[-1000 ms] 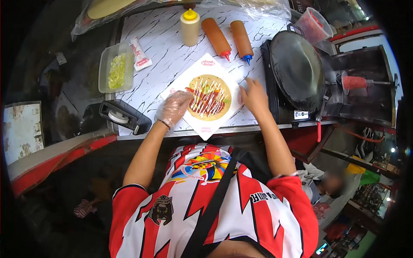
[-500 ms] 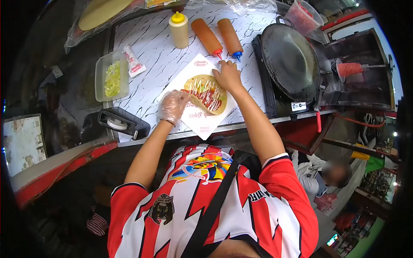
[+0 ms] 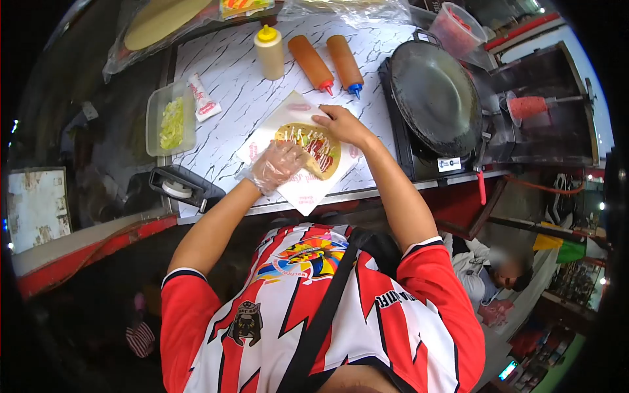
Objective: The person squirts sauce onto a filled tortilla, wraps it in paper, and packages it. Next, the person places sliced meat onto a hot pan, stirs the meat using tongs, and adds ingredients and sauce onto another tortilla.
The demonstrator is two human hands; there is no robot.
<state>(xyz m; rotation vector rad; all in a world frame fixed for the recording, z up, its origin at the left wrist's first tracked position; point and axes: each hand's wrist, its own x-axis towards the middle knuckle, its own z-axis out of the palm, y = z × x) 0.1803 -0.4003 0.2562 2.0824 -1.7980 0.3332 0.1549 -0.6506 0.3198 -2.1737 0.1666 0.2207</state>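
A round flatbread (image 3: 332,159) with shredded filling and red and white sauce lies on printed wrapping paper (image 3: 305,198). My left hand (image 3: 278,165), in a clear plastic glove, is closed on the near left side of the flatbread, folding that edge over the filling. Its palm covers part of the bread. My right hand (image 3: 344,126) is bare and pinches the paper's upper right edge, beside the flatbread. Just beyond the paper lie two orange-brown sauce bottles, one with a red nozzle (image 3: 311,64) and one with a blue nozzle (image 3: 345,64).
A yellow-capped bottle (image 3: 269,56) stands at the back. On the left are a tub of shredded lettuce (image 3: 171,124), a small white packet (image 3: 204,98) and a black dispenser (image 3: 183,188). The griddle pan (image 3: 436,98) sits at right. A person (image 3: 488,268) is beyond the counter's right side.
My left hand has moved right, over the flatbread, pressing its edge inward. My right hand has come slightly nearer, from beside the bottle tips onto the paper's edge, which now lifts slightly.
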